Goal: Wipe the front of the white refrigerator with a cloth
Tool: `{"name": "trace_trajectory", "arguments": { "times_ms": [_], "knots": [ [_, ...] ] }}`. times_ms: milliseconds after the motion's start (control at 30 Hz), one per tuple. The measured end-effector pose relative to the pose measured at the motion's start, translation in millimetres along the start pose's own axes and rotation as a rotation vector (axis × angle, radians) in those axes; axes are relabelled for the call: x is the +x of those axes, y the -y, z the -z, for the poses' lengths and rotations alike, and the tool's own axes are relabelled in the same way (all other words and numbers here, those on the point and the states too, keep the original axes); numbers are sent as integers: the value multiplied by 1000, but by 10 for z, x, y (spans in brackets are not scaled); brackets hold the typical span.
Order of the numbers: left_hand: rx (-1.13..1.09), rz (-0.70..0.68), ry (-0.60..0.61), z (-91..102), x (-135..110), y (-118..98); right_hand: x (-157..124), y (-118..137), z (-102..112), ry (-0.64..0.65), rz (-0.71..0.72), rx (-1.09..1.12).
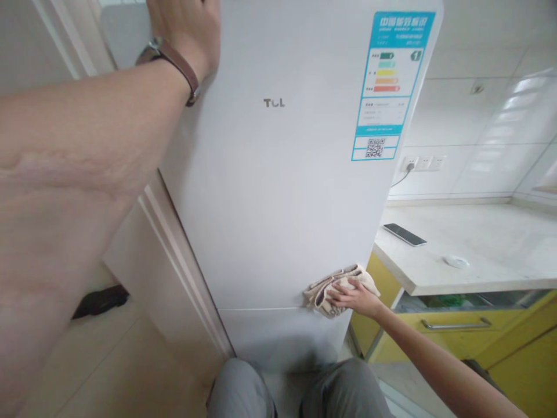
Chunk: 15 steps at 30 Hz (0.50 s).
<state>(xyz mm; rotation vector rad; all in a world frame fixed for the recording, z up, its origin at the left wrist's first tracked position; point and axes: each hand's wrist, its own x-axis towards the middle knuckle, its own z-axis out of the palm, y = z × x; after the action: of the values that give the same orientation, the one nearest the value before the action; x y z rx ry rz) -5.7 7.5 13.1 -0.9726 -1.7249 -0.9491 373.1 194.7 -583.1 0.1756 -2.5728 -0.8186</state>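
Note:
A tall white fridge point(278, 203) fills the middle of the view, with a blue energy label point(391, 81) at its top right. My left hand point(187, 29), a brown watch on its wrist, rests against the fridge's top left edge; its fingers run out of view. My right hand point(354, 296) presses a crumpled beige cloth point(324, 290) flat against the fridge door, low on the right, just above the seam between the upper and lower doors. My grey-trousered knees point(296, 389) show at the bottom.
A pale worktop point(478, 255) stands to the right with a dark phone point(404, 234) and a small white object point(456, 262) on it. Yellow drawers point(470, 331) sit below it. Wall sockets point(424, 163) are on the tiled wall. A white door frame point(174, 255) runs along the left.

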Motion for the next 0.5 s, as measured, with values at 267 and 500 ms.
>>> {"name": "trace_trajectory", "arguments": {
  "times_ms": [267, 500],
  "knots": [
    [196, 14, 13, -25, -37, -79, 1623, -1433, 1937, -145, -433, -232],
    [131, -113, -44, -170, 77, 14, 3130, -2331, 3524, -396, -666, -292]
  ]
}}
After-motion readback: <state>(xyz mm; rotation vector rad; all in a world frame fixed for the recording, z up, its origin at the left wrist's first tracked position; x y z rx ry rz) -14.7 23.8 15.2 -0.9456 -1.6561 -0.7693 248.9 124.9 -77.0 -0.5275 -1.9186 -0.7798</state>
